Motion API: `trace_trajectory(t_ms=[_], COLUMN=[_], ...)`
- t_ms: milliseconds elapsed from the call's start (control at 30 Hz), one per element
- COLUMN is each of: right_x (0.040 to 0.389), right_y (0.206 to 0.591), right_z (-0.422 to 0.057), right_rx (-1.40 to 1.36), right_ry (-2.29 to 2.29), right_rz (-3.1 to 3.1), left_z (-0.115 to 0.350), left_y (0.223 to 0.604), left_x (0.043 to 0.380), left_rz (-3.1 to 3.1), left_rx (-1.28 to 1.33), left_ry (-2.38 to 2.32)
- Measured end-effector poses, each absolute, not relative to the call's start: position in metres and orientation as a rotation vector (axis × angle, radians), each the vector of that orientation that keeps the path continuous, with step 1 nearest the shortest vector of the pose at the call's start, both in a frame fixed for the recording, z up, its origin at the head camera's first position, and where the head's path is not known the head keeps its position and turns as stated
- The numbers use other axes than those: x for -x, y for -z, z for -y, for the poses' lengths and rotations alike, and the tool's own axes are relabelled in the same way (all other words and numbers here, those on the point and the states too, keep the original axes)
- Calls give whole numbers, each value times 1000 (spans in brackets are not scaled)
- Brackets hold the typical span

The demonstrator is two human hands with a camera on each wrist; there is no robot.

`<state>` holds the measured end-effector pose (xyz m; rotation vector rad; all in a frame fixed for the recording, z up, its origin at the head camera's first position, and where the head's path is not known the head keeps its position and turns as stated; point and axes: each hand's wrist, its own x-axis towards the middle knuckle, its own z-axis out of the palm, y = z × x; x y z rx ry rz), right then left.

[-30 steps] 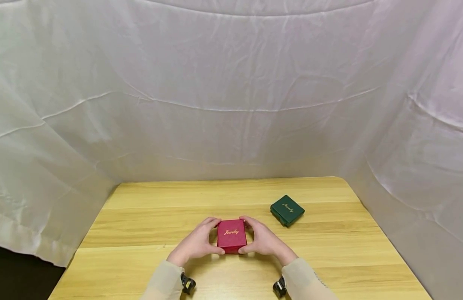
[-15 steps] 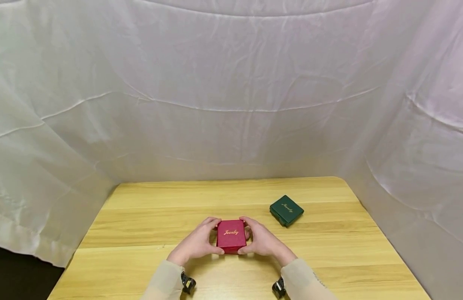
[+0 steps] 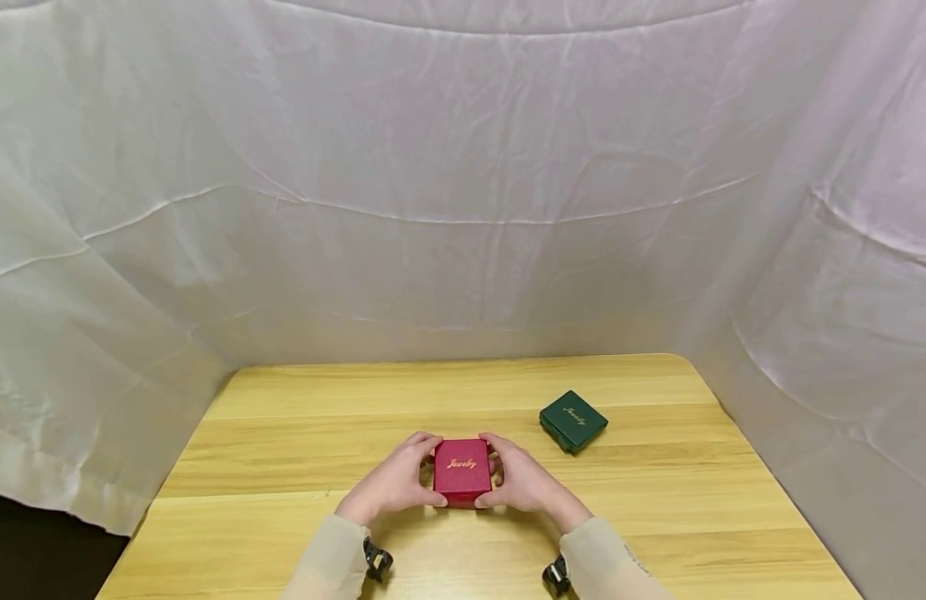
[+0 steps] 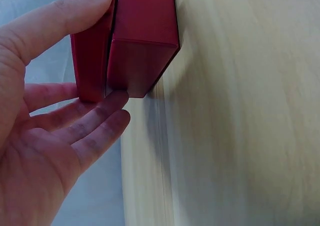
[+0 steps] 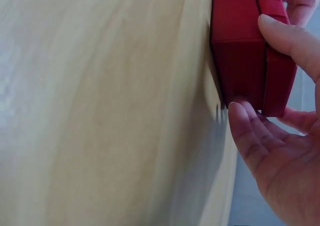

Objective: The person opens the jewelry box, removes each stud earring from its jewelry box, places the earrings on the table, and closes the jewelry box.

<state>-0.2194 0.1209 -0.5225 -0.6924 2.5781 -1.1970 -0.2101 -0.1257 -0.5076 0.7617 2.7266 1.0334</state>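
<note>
- The red box (image 3: 463,477) is held at lower centre of the head view.
- Its sides are pinched by the left hand (image 3: 391,485) and right hand (image 3: 526,482).
- The green box (image 3: 573,422) is seen higher, right of centre.

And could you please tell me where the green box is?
In the head view, the green box lies on the table, beyond the right hand and right of the red box.

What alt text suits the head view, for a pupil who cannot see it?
A person's left hand and right hand hold a red box marked "Jewelry" between them at a wooden table. A green box with the same word lies farther back, to the right, turned at an angle. Pale cloth hangs behind the table.
</note>
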Motion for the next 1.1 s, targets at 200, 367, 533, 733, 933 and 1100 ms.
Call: trace_trajectory(t_ms=[200, 367, 533, 733, 933, 1100], right_x=[218, 217, 217, 217, 218, 219], right_y=[519, 520, 520, 520, 519, 520], right_z=[-119, -119, -119, -120, -120, -119], right_rx=[668, 652, 655, 671, 697, 705], right_ry=[1200, 1186, 1179, 1181, 1164, 1119], right_rz=[-2575, -2578, -2580, -2566, -2560, -2589], left_z=[123, 122, 121, 122, 124, 124], left_y=[507, 508, 509, 507, 503, 504], left_x=[209, 208, 208, 206, 204, 204], left_rz=[-2708, -2708, -2713, -2718, -2745, -2747], left_rx=[-758, -758, -760, -759, -775, -774], left_ry=[-1048, -1033, -1029, -1024, -987, -976])
